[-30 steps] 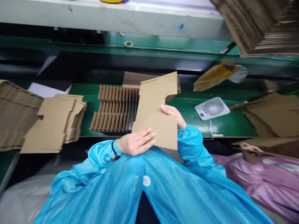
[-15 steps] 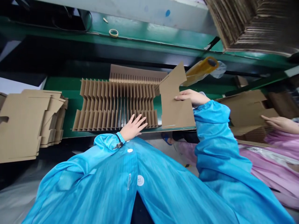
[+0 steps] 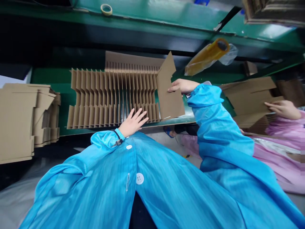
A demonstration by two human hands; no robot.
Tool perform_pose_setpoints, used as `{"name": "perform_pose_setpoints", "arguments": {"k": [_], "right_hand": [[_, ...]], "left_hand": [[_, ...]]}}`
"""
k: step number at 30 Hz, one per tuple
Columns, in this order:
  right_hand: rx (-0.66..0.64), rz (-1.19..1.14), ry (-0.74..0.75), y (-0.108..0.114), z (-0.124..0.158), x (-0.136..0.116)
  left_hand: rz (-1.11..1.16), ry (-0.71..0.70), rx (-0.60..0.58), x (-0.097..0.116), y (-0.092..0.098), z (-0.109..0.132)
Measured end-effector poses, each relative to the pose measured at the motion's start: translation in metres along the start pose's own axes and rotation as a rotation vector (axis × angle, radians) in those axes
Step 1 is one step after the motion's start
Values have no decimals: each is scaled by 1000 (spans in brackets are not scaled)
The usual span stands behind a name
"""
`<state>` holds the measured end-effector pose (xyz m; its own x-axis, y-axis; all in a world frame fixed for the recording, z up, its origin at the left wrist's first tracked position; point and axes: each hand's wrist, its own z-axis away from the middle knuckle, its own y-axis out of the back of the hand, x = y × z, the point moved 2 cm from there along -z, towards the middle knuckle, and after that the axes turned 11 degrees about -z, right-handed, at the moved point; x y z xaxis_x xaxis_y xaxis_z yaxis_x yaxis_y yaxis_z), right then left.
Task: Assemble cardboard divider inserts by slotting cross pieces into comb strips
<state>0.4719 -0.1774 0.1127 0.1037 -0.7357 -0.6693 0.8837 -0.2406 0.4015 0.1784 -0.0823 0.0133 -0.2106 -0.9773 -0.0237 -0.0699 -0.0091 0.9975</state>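
Observation:
A cardboard divider grid (image 3: 107,95) with many upright slotted fins stands on the green bench (image 3: 62,105). My left hand (image 3: 132,122) rests on its near edge, fingers spread and open. My right hand (image 3: 182,86) grips the upper edge of a notched flat cardboard sheet (image 3: 169,92), which stands upright against the right end of the grid. Both arms wear blue sleeves.
A stack of flat cardboard blanks (image 3: 23,117) lies at the left. A yellow film roll (image 3: 206,55) and a tape ring (image 3: 106,9) sit on the upper ledge. At the right, another person's hand (image 3: 283,109) in a pink sleeve touches cardboard pieces (image 3: 250,95).
My left hand let go of the sheet and went to the grid's near edge. My right hand carried the sheet from in front of me to the grid's right end.

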Motion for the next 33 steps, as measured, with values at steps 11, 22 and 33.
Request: {"name": "perform_pose_setpoints", "arguments": {"k": [11, 22, 33], "right_hand": [[-46, 177, -77, -48, -35, 27], [-63, 218, -138, -81, -44, 48], [12, -160, -86, -42, 3, 74]], "left_hand": [[52, 8, 2, 1, 2, 0], [70, -6, 43, 4, 1, -2], [-57, 1412, 510, -103, 41, 219]]}}
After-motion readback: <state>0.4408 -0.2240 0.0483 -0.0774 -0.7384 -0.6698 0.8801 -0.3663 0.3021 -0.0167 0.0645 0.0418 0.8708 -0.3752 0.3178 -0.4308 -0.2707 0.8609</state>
